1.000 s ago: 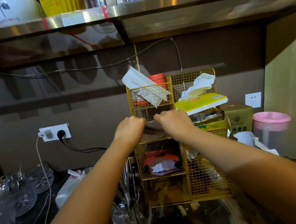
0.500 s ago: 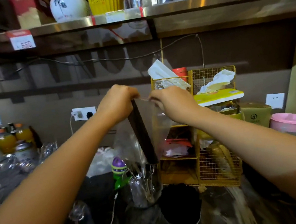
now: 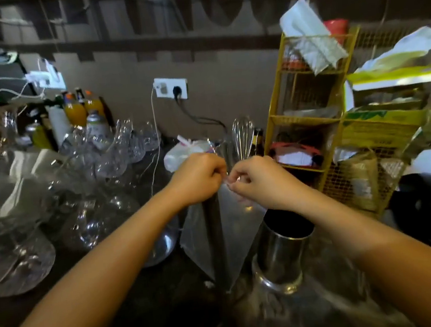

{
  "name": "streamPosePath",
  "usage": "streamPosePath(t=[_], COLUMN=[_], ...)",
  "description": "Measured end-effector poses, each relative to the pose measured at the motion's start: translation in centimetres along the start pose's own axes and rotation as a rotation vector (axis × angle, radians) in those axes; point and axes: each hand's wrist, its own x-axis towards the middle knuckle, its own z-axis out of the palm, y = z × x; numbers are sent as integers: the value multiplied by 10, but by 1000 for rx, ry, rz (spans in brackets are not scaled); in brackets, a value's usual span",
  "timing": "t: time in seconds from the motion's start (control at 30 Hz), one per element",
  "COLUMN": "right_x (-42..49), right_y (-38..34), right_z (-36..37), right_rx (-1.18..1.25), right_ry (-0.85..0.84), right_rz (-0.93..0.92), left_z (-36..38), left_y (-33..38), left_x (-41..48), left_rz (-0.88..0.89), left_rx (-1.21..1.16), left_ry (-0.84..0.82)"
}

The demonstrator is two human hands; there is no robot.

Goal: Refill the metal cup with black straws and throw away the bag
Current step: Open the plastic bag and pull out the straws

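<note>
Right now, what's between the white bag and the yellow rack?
A metal whisk, upright, between the white bag and the yellow rack, in the head view.

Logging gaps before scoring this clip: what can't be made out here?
Head view:
1. Mouth of the bag: covered by the left hand and right hand pinching it; sealed or open, cannot tell.
2. Inside the metal cup: too dark; right forearm overlaps its rim.
3. Black straws: one blurred dark bundle; count unreadable.
4. Waste bin: none in frame.
</note>
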Motion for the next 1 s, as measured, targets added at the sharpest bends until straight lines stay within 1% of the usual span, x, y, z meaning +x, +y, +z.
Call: streamPosePath(t=[0.13, 0.3, 0.37, 0.47, 0.53, 0.6, 0.67, 0.73, 0.77, 0.8, 0.83, 0.93, 1.0], right_x=[-11, -28, -36, -45, -48, -51, -52, -53, -53, -53, -53, -53, -53], right_y=[19, 36, 41, 46, 47, 48, 49, 51, 52, 53, 54, 56, 56], right_z=[36, 68, 77, 83, 84, 83, 80, 77, 76, 75, 76, 76, 79], right_rx=[111, 215, 266, 404, 519, 635, 731, 798, 829, 856, 875, 885, 886], right_ry=[-77, -167, -193, -213, -216, -240, -285, -312, -319, -322, -321, -305, -271], right_rz=[67, 157, 196, 242, 289, 339, 375, 403, 420, 433, 441, 431, 421], left_z=[32, 67, 77, 86, 90, 96, 98, 95, 94, 93, 93, 92, 93], left_y=[-9, -11, -10, -9, -6, -6, -6, -4, -4, -3, -3, 0, 2], left_x=[-20, -38, -44, -48, -51, -54, -57, -59, -60, -61, -63, -66, -69], left_rz=[-59, -107, -111, -98, -60, -47, -69, -138, -168, -199, -237, -375, -454], left_rx=[-26, -46, -50, -50, -49, 2, 61, -5, -65, -111, -161, -412, -586], left_ry=[-96, -255, -272, -227, -160, -78, 30, 122, 132, 112, 56, -175, -289])
